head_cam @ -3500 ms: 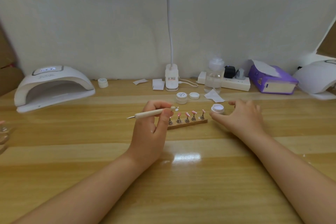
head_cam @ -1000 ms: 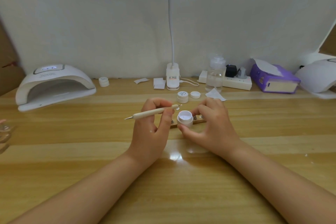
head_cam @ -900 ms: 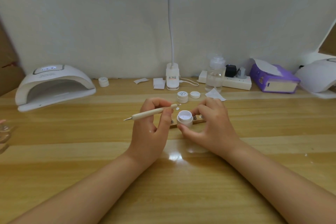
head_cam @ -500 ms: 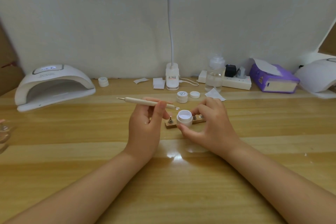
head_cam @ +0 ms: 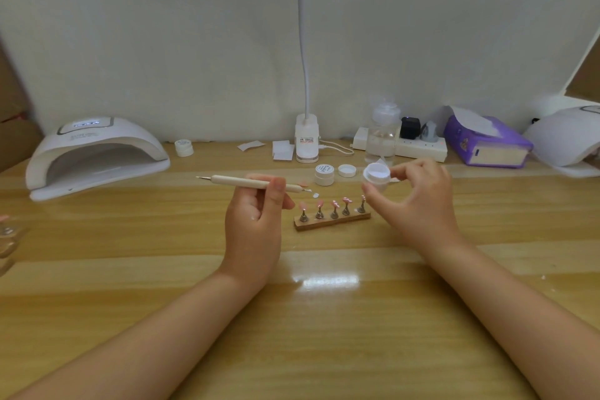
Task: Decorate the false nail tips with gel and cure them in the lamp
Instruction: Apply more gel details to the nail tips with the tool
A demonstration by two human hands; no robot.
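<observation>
Head view, wooden table (head_cam: 130,269). Left hand (head_cam: 255,221) at centre, fingers curled round a cream dotting tool (head_cam: 246,181), held near level: metal point to 9 o'clock, other end to 3 o'clock with a small white blob at its tip. Right hand (head_cam: 418,201) at 2 o'clock of the left, raised off the table, thumb and fingertips pinching an open white gel jar (head_cam: 376,175), mouth tilted toward me; contents read only as white.

Wooden holder strip (head_cam: 331,222) lies between the hands, five pink nail tips (head_cam: 334,204) on metal stands; decoration too small to make out, rightmost tip partly hidden by my right thumb.

Curing lamp (head_cam: 94,156) at 10 o'clock, mouth facing me. Lidded jar (head_cam: 324,174) and loose lid (head_cam: 346,170) at 12 o'clock, beyond the strip. Second lamp (head_cam: 565,143) at 3 o'clock, cut by the frame edge.
</observation>
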